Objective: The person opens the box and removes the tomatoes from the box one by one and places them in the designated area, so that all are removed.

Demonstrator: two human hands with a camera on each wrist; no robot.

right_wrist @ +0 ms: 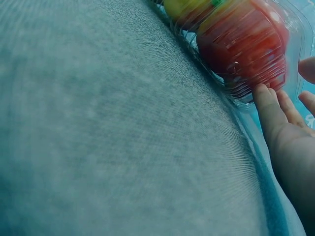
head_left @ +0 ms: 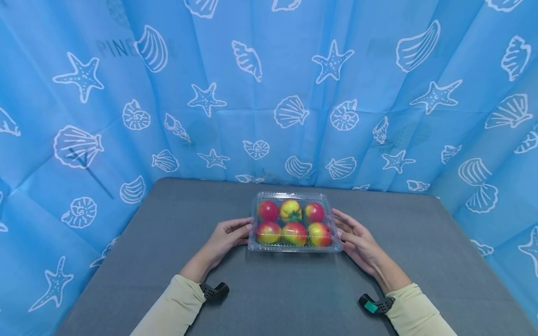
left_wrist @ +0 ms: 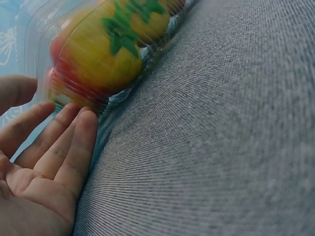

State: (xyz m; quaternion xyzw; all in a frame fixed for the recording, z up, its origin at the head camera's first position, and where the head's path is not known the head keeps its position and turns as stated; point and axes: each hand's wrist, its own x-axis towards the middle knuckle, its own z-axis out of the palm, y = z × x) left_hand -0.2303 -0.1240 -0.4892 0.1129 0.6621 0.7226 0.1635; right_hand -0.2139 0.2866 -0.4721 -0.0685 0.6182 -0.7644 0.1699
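Observation:
A clear plastic clamshell box (head_left: 295, 248) with its lid down stands on the grey table, with several red-and-yellow, tomato-like fruits (head_left: 294, 234) inside. Green star-shaped leaf tops (left_wrist: 121, 37) show on some fruits in the left wrist view. At the box's left side is my left hand (head_left: 224, 239); its nearly straight fingertips touch the plastic wall, with the thumb apart from them. My right hand (head_left: 359, 240) lies along the opposite side, extended fingers against the wall and thumb near the rim (right_wrist: 295, 54). Neither hand's fingers curl round the box.
The grey cloth-covered table (head_left: 269, 294) spreads out around the box. A blue curtain (head_left: 269, 130) with white shells and starfish hangs behind the table and along both sides. Dark bands (head_left: 215, 291) sit on both wrists, below light sleeves (head_left: 172, 305).

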